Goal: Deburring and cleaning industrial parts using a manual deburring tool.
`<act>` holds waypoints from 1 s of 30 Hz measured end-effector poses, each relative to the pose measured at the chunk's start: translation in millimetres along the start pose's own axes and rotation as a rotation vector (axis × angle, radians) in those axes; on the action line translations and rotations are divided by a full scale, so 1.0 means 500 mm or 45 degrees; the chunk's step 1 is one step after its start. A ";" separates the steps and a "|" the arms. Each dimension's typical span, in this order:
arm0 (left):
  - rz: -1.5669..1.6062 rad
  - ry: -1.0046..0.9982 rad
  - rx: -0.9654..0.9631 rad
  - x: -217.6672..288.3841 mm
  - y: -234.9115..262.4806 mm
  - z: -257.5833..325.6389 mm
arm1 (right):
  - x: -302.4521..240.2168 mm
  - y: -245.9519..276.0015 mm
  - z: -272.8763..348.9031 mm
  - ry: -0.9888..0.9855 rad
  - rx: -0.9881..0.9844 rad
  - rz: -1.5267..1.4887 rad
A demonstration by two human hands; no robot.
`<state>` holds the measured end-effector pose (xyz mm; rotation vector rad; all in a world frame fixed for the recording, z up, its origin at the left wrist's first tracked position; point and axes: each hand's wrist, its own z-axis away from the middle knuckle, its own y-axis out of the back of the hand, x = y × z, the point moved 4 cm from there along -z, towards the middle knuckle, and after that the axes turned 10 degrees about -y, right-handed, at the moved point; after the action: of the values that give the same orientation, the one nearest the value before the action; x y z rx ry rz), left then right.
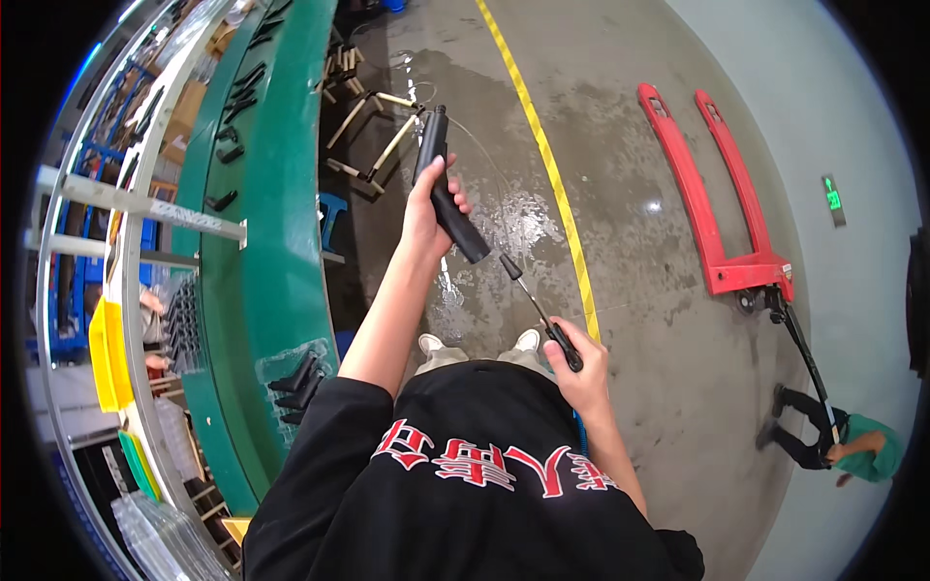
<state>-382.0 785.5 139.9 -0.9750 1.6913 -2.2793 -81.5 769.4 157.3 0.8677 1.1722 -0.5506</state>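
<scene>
My left hand is closed round a long black tube, which has a narrower neck at its upper end. The tube slants down to the right in front of me. My right hand grips the black handle of a thin metal rod. A tapered black piece sits on the rod's far end, close to the tube's lower end; a small gap appears between them. To my left runs a long green worktop. Several black parts lie along it, and more black pieces rest on clear plastic nearer me.
Pale stool-like frames stand on the wet-looking floor beside the worktop. A yellow floor line runs right of my hands. Farther right is a red pallet truck, with a person in a green top at its handle. Metal racking lines the left.
</scene>
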 end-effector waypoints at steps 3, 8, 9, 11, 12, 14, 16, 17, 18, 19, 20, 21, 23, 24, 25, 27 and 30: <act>-1.055 -0.245 -0.087 -0.013 -0.020 0.020 | 0.047 0.050 0.003 -0.191 0.068 -0.173; -2.236 -0.293 -0.721 -0.040 -0.089 0.048 | 0.080 0.115 -0.063 -0.118 0.242 -0.527; -2.490 -0.272 -1.036 -0.054 -0.111 0.067 | 0.076 0.126 -0.080 -0.042 0.228 -0.541; -2.565 -0.428 -1.424 -0.082 -0.119 0.093 | 0.040 0.133 -0.111 0.053 0.149 -0.440; -2.528 -0.420 -1.458 -0.091 -0.128 0.106 | 0.042 0.124 -0.122 0.075 0.047 -0.420; -2.536 -0.203 -1.459 -0.109 -0.137 0.118 | 0.046 0.102 -0.112 -0.189 -0.189 -0.308; -2.517 -0.239 -1.521 -0.121 -0.139 0.107 | 0.048 0.081 -0.100 -0.166 -0.324 -0.246; -2.537 -0.286 -1.551 -0.126 -0.137 0.098 | 0.055 0.073 -0.108 -0.171 -0.330 -0.235; -2.561 -0.331 -1.575 -0.132 -0.134 0.090 | 0.058 0.064 -0.118 -0.122 -0.349 -0.333; -2.590 -0.374 -1.593 -0.138 -0.130 0.082 | 0.062 0.063 -0.129 -0.074 -0.373 -0.433; -2.575 -0.546 -1.484 -0.148 -0.135 0.058 | 0.073 0.068 -0.157 -0.131 -0.366 -0.472; -2.552 -0.707 -1.380 -0.166 -0.146 0.042 | 0.081 0.075 -0.174 -0.197 -0.355 -0.515; -2.206 -0.828 -0.705 -0.191 -0.115 0.034 | 0.080 0.094 -0.195 -0.193 -0.354 -0.573; -1.754 -0.917 -0.139 -0.185 -0.072 0.033 | 0.082 0.097 -0.206 -0.201 -0.294 -0.626; -1.207 -0.479 0.035 -0.202 -0.022 0.028 | 0.076 0.079 -0.213 -0.201 -0.330 -0.644; -0.255 0.147 0.114 -0.259 -0.057 0.043 | 0.071 0.055 -0.223 -0.152 -0.236 -0.476; -0.117 0.116 0.217 -0.262 -0.079 0.000 | 0.053 0.055 -0.246 -0.098 -0.164 -0.281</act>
<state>-269.4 861.3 121.4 -0.9444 1.4818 -2.5142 -120.3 887.3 123.9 0.6062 1.2263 -0.6744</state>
